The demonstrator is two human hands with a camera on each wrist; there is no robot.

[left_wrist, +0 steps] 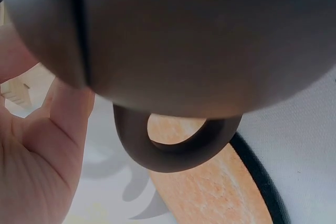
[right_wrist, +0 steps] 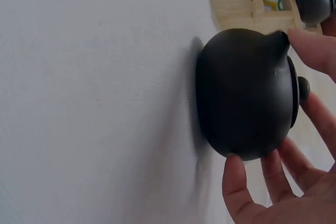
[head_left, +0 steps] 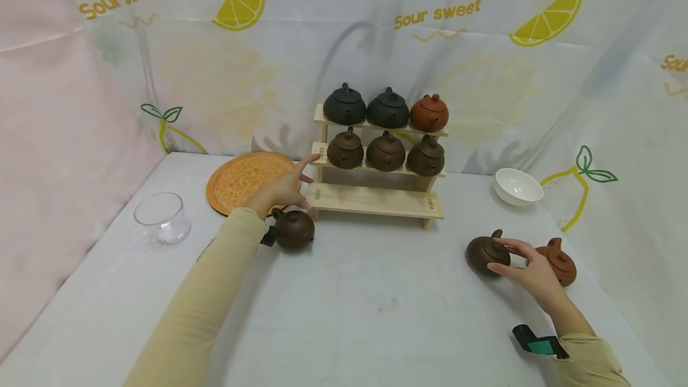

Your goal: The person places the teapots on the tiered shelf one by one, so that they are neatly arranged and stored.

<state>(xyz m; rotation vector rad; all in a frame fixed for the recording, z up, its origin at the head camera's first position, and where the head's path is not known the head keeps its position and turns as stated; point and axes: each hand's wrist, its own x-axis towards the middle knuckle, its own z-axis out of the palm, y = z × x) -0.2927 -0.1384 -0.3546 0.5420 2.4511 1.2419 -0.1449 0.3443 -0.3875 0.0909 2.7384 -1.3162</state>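
Observation:
My left hand (head_left: 282,189) is spread beside the left end of the wooden rack, just behind and above a dark brown teapot (head_left: 297,232). The left wrist view shows that teapot (left_wrist: 199,45) very close, with its loop handle (left_wrist: 173,166) and the fingers (left_wrist: 68,108) at its lid side. On the right, my right hand (head_left: 532,276) holds another dark brown teapot (head_left: 481,255) low over the table. The right wrist view has thumb and fingers (right_wrist: 236,182) around this teapot (right_wrist: 241,93), the thumb at its spout. A reddish-brown teapot (head_left: 561,264) stands behind that hand, partly hidden.
The three-step wooden rack (head_left: 376,200) carries a reddish teapot (head_left: 429,113) and two black ones on top, and three brown teapots (head_left: 386,152) on the middle step. A round pizza-patterned board (head_left: 236,181), a clear glass bowl (head_left: 163,220) and a white bowl (head_left: 518,189) stand around it.

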